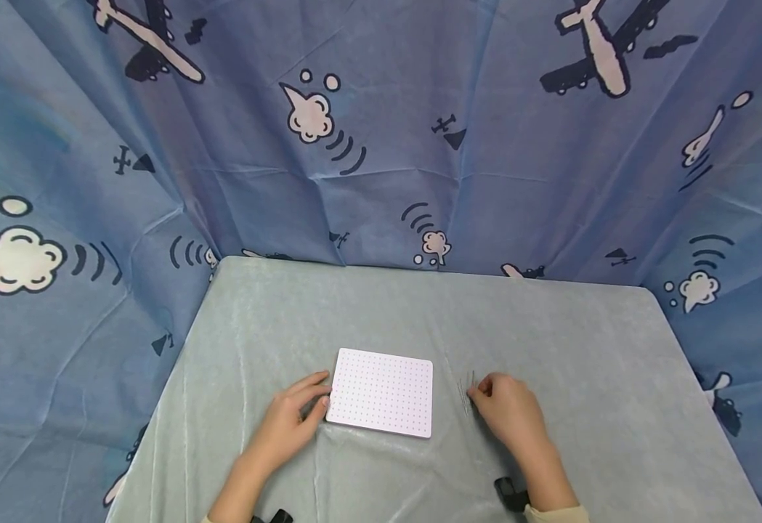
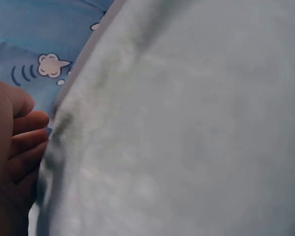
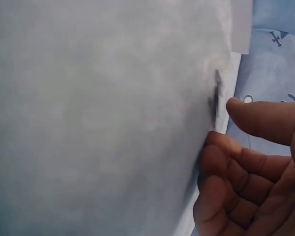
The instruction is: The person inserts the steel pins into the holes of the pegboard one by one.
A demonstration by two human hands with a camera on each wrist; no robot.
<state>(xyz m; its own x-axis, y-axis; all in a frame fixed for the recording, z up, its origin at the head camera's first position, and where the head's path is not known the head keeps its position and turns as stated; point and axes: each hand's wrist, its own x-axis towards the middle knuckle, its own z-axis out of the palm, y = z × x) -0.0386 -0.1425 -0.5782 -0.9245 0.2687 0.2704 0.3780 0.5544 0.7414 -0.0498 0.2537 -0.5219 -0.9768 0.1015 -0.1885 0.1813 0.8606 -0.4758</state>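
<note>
A white rectangular board (image 1: 381,392) with rows of small dots or holes lies flat on the cloth. Against its left edge rests my left hand (image 1: 289,421), thumb and fingers loosely spread. The left wrist view shows part of this left hand (image 2: 19,147), but not the board. To the board's right, several thin metal wires or needles (image 1: 464,399) lie close together. My right hand (image 1: 511,414) is at them, fingers bent. In the right wrist view, a gap shows between thumb and forefinger of the right hand (image 3: 255,177), with blurred dark thin pieces (image 3: 216,98) by the forefinger tip.
A pale grey-green cloth (image 1: 583,363) with creases covers the table. Blue curtains (image 1: 387,131) printed with planes and clouds hang behind and at both sides. A black wrist device (image 1: 510,494) sits by the right wrist.
</note>
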